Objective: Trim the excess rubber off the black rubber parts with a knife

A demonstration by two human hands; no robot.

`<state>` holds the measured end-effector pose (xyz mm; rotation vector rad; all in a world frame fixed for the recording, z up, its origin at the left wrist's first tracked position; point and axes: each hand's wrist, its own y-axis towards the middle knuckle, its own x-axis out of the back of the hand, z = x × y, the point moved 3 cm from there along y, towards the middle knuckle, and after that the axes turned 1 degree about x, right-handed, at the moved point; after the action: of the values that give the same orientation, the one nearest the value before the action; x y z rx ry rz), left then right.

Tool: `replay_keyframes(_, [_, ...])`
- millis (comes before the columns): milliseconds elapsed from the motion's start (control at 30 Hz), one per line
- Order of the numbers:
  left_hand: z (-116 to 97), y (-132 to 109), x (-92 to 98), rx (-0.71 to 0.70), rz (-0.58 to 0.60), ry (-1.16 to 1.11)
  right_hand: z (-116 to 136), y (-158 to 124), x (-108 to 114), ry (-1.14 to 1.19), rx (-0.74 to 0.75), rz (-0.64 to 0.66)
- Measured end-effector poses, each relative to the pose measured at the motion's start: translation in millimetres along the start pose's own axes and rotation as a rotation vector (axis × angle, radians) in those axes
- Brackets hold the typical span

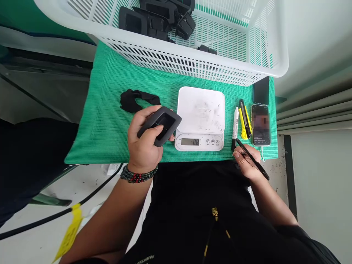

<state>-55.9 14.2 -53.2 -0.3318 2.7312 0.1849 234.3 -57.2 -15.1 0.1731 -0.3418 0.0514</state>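
My left hand (143,141) is closed around a dark grey rectangular rubber frame (161,124), held just left of a white digital scale (201,118) whose display shows a reading. My right hand (247,161) pinches a thin black pen-like tool (251,158) at the mat's front edge, right of the scale. Nothing lies on the scale's platform except small dark specks.
A white slatted basket (176,47) holding several black frames stands at the back of the green mat (110,121). A black cloth piece (134,99) lies to the left. A marker (235,123), a yellow utility knife (244,119), a lit phone (260,124) and a dark phone (261,90) lie to the right.
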Motion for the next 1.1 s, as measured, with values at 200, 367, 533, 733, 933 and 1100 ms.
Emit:
replay_keyframes(200, [1.7, 0.3, -2.5, -0.001, -0.042, 0.045, 2.7, 2.3, 0.2, -0.028, 0.025, 0.028])
replay_keyframes(367, [2.2, 0.6, -1.2, -0.045, -0.018, 0.072, -2.2, 1.6, -2.6, -0.008, 0.043, 0.029])
replay_keyframes(533, [3.0, 0.1, 0.1, -0.05, -0.007, 0.053, -2.7, 1.0, -4.6, 0.002, 0.043, 0.043])
replay_keyframes(733, [2.2, 0.9, -1.8, -0.034, -0.035, 0.078, -1.2, 1.7, -3.1, 0.007, 0.042, 0.034])
replay_keyframes(933, [3.0, 1.4, -0.7, -0.039, -0.034, 0.091, -3.6, 1.6, -6.2, 0.034, 0.043, 0.035])
replay_keyframes(1100, [3.6, 2.0, 0.2, -0.034, -0.044, 0.112, -3.6, 1.2, -8.0, 0.025, 0.038, 0.032])
